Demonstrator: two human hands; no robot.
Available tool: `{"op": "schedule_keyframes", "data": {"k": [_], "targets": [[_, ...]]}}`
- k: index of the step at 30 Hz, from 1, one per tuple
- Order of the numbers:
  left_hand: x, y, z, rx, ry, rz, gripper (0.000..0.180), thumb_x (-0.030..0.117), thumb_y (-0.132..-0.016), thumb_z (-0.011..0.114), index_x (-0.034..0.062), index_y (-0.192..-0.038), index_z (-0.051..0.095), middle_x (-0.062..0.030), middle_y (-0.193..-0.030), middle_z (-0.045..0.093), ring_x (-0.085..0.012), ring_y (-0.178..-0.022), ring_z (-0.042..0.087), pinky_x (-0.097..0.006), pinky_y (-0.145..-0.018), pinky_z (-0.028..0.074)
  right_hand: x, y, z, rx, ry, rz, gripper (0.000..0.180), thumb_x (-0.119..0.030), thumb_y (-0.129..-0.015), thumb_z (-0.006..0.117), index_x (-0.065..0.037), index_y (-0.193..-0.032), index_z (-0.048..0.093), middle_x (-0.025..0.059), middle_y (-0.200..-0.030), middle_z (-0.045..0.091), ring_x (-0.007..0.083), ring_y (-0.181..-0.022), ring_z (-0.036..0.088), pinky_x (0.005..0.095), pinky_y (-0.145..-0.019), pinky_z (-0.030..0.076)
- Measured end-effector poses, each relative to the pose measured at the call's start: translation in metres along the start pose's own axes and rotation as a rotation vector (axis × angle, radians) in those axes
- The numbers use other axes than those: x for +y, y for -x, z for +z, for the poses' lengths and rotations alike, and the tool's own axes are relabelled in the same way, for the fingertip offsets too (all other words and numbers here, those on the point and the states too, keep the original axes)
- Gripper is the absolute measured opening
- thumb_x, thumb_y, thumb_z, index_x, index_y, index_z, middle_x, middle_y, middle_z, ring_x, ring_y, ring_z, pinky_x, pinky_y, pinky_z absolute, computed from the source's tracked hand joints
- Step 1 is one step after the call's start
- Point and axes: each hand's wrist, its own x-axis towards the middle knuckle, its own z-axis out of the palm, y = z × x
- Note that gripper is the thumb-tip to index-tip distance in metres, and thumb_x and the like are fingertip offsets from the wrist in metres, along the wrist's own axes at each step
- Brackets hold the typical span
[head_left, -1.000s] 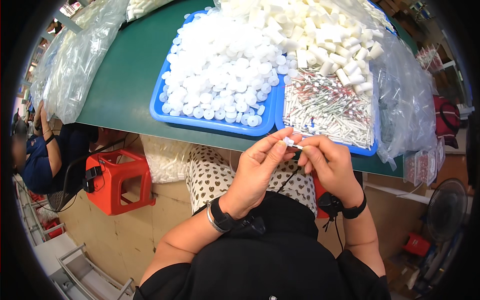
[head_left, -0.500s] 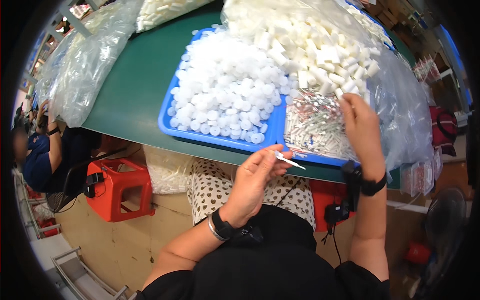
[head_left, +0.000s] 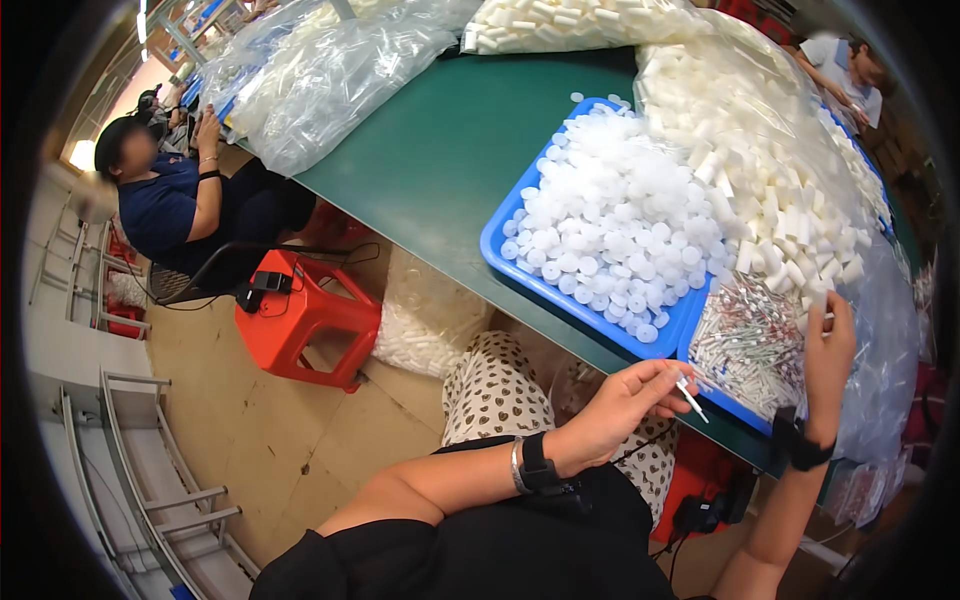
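Note:
My left hand (head_left: 628, 405) is closed around a thin white stick (head_left: 692, 398), which pokes out past the fingertips over the table's front edge. At the right, my right hand (head_left: 830, 340) pinches a short white cylinder (head_left: 818, 291) at the near edge of a heap of cream-white cylinders (head_left: 785, 215). Just left of that hand, a blue tray (head_left: 735, 405) holds many slim white sticks with metallic and reddish ends (head_left: 750, 340). Beside it stands a larger blue tray (head_left: 497, 257) piled with translucent white discs (head_left: 620, 220).
The trays rest on a green table (head_left: 400, 150). Clear plastic bags (head_left: 330, 95) lie at its far left. A red stool (head_left: 310, 310) and a filled bag (head_left: 430, 310) are on the floor at left. A co-worker (head_left: 165, 190) sits beyond the stool; another person (head_left: 845, 75) is at far right.
The view has turned left, so the table and trays appear farther right and more of the left-hand floor shows. My left hand keeps the stick; my right hand stays by the cylinders.

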Motion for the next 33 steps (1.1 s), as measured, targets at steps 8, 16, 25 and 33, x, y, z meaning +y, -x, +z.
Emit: {"op": "schedule_keyframes", "data": {"k": [8,16,25,33], "targets": [[0.011,-0.005,0.016,-0.201,-0.199,0.197,0.033,0.024,-0.105,0.049,0.0045,-0.13,0.057,-0.0047,-0.131,0.058,-0.007,-0.106,0.057,-0.024,-0.087,0.047,-0.084,0.086,-0.009,-0.397,-0.466,0.071,0.02,0.0,-0.083,0.069,0.001,-0.102,0.062,0.0031,-0.084,0.061,0.0095,-0.071,0.055,0.0244,-0.066,0.045],[0.013,0.003,0.016,-0.198,-0.292,0.243,0.03,0.02,-0.104,0.05,0.0016,-0.127,0.057,-0.0041,-0.12,0.057,-0.0089,-0.1,0.057,-0.026,-0.089,0.049,-0.071,0.102,-0.002,-0.698,-1.113,0.467,0.027,-0.005,-0.092,0.064,0.006,-0.117,0.06,0.0062,-0.087,0.064,0.0085,-0.067,0.06,0.0197,-0.059,0.049],[0.023,0.003,0.015,-0.136,-0.483,0.132,0.029,0.023,-0.103,0.052,-0.0004,-0.12,0.058,-0.0026,-0.103,0.062,-0.0077,-0.09,0.059,-0.023,-0.08,0.049,-0.072,0.117,0.007,-0.567,-0.956,0.346,0.027,-0.002,-0.093,0.063,0.002,-0.119,0.061,0.0068,-0.092,0.068,0.0071,-0.067,0.061,0.0192,-0.057,0.05],[0.003,-0.009,0.005,-0.139,-0.077,-0.066,0.031,0.025,-0.102,0.055,0.001,-0.121,0.059,-0.0001,-0.096,0.061,-0.0063,-0.088,0.056,-0.022,-0.08,0.048,-0.068,0.126,0.009,-0.5,-0.694,0.121,0.014,0.003,-0.083,0.071,0.002,-0.093,0.061,0.0079,-0.091,0.067,0.0095,-0.069,0.062,0.0216,-0.062,0.051]]}}
